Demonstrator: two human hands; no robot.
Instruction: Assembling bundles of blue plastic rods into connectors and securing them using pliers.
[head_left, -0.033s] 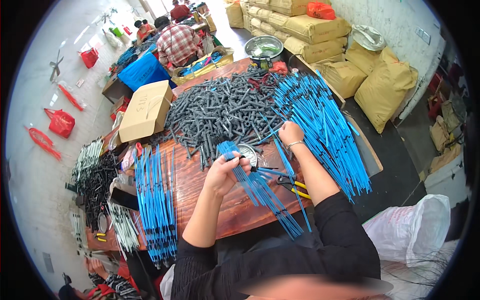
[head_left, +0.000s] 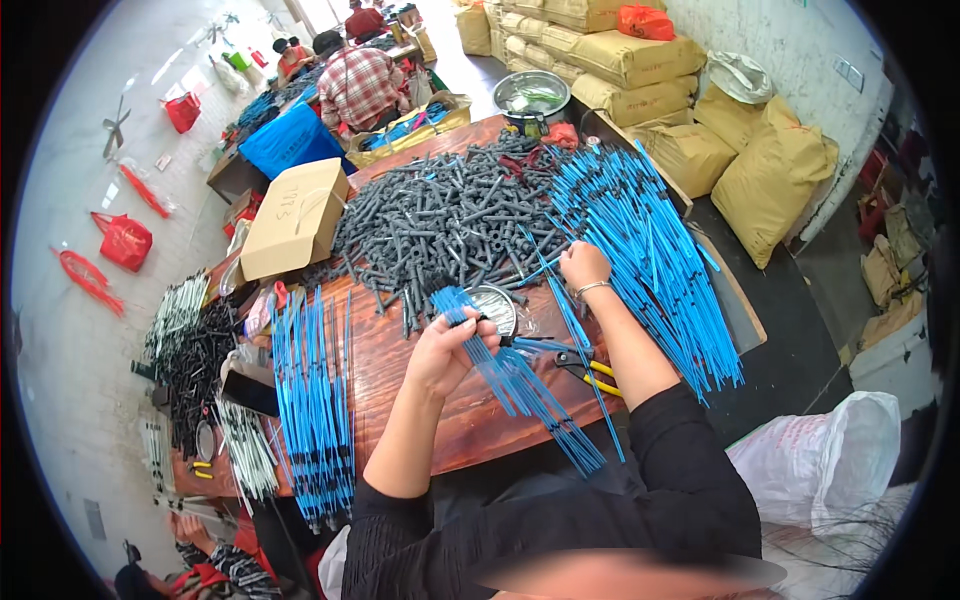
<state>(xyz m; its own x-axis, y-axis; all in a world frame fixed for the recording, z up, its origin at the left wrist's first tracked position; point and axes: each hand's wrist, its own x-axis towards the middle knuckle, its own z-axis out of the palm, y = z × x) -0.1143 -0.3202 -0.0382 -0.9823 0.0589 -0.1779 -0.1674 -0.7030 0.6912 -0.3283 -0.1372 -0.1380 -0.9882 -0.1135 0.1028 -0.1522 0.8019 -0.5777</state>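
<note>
**Blue rods held over a wooden table**

At the far left, a flat row of blue rods (head_left: 312, 400) lay on the wooden table (head_left: 400, 370), their long axis running away from the person. Behind it stood a cardboard box (head_left: 296, 215). The left hand (head_left: 447, 350) was closed around a bundle of blue rods (head_left: 520, 385); the bundle pointed from the fist down and to the right, toward the table edge. A heap of grey plastic pieces (head_left: 450, 225) lay behind. Yellow-handled pliers (head_left: 590, 370) rested beside the bundle. The right hand (head_left: 583, 266) pinched one thin blue rod at the edge of the big blue pile (head_left: 655, 260), which fanned to the right
</note>
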